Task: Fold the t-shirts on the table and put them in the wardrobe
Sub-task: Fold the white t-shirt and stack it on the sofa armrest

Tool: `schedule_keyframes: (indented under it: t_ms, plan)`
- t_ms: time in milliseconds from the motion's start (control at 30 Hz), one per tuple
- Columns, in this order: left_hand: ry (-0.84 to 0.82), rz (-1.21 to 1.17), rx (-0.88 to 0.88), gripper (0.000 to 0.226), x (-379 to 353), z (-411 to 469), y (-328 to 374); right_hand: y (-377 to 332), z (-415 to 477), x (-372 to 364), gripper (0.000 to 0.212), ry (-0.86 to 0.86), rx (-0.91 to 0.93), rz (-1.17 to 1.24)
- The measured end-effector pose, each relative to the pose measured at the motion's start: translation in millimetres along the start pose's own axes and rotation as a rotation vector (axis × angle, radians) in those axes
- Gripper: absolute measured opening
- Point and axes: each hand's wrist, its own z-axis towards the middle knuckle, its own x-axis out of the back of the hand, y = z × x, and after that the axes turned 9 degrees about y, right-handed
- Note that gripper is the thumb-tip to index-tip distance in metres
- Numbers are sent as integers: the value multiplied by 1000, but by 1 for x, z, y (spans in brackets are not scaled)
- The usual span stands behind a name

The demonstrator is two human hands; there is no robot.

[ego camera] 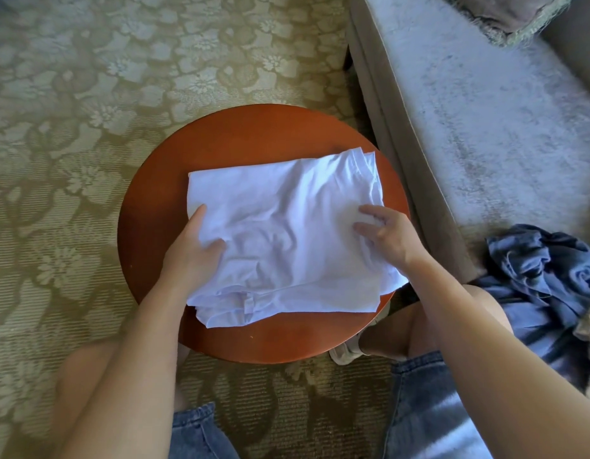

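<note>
On my feed I see bare forearms ending in a bare left hand (191, 253) and right hand (391, 238), faded blue denim shorts (429, 412), and one whitish shoe (348, 347).

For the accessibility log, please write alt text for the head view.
A person's left hand and right hand hold a partly folded white t-shirt on a round reddish table. A crumpled blue garment lies at the right, near a grey sofa.
</note>
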Motion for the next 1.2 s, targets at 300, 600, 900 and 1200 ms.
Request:
schedule_keyframes:
  t_ms: [300,600,900,1200]
  plan:
    - [-53,44,37,61,2,-7,5,8,-12,4,55,-13,-22,29]
    - [55,-115,-49,53,19,-56,53,7,-73,37,60,72,180,20]
    - [46,-93,-292,63,34,-89,126,5,-122,122,66,279,262,-55]
    - [-45,-155,-350,67,-8,-120,180,6,-124,169,64,440,206,63]
